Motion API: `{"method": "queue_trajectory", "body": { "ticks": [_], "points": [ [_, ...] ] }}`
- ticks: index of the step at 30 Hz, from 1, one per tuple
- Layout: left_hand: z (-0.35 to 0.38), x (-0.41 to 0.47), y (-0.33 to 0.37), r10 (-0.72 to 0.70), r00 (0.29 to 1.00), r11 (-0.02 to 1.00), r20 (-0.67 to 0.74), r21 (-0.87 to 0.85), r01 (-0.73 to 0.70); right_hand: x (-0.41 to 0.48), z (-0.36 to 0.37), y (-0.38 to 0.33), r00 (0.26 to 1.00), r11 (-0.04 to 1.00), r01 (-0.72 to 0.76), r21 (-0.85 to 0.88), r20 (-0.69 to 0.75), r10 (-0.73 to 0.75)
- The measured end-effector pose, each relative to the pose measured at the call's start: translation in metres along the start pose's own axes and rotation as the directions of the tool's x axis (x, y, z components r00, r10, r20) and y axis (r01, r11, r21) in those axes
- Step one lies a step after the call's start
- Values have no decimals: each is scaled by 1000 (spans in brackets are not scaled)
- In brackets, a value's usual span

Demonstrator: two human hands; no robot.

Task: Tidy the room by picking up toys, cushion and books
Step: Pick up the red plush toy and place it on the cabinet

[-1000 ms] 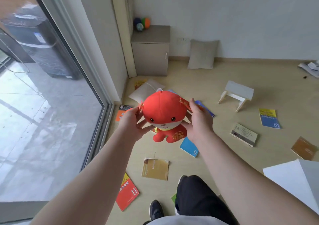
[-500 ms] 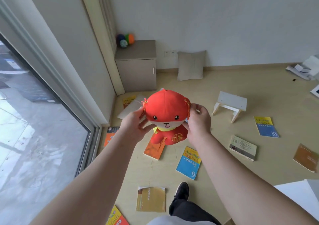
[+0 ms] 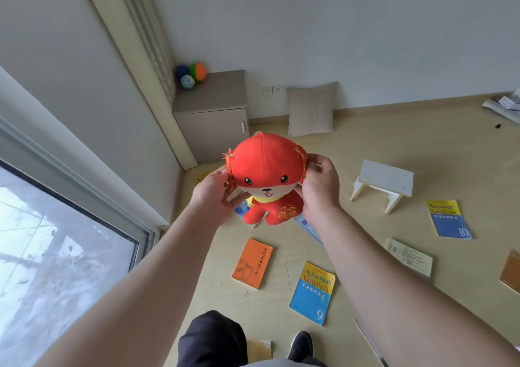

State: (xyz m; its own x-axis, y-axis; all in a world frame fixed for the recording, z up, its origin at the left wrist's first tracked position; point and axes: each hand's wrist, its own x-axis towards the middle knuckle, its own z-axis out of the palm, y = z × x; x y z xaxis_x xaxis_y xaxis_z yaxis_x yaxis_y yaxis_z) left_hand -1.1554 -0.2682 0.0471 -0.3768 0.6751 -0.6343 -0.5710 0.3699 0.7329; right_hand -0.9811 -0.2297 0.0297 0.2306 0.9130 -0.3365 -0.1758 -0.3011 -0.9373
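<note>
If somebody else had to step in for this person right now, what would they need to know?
Hands: left hand and right hand both grip the red plush toy by the sides of its head, held up above the floor.
Elsewhere: the cushion stands against the far wall, right of the cabinet; colourful balls sit on the cabinet.
Done: the toy is picked up but not put away.
Left: the cushion and the books on the floor: orange book, blue book marked 9, blue book marked 10, pale book and others partly hidden. A white stool stands among them.
</note>
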Motion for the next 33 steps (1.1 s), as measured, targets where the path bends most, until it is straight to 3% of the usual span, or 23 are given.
{"method": "queue_trajectory", "body": {
  "ticks": [10,18,26,33],
  "points": [
    [33,121,79,7,998,999,61,49,-10,99,99,-18,999,999,36,-16,-2,-36],
    [63,262,178,-74,983,991,170,125,53,180,199,-39,974,986,57,-158,-210,-90],
    [135,334,211,-186,955,978,230,135,158,255,227,-68,939,988,65,-138,-327,-108],
    [206,379,220,-133,978,987,162,111,116,354,225,-93,958,967,114,-228,-234,-167]
  ]
}}
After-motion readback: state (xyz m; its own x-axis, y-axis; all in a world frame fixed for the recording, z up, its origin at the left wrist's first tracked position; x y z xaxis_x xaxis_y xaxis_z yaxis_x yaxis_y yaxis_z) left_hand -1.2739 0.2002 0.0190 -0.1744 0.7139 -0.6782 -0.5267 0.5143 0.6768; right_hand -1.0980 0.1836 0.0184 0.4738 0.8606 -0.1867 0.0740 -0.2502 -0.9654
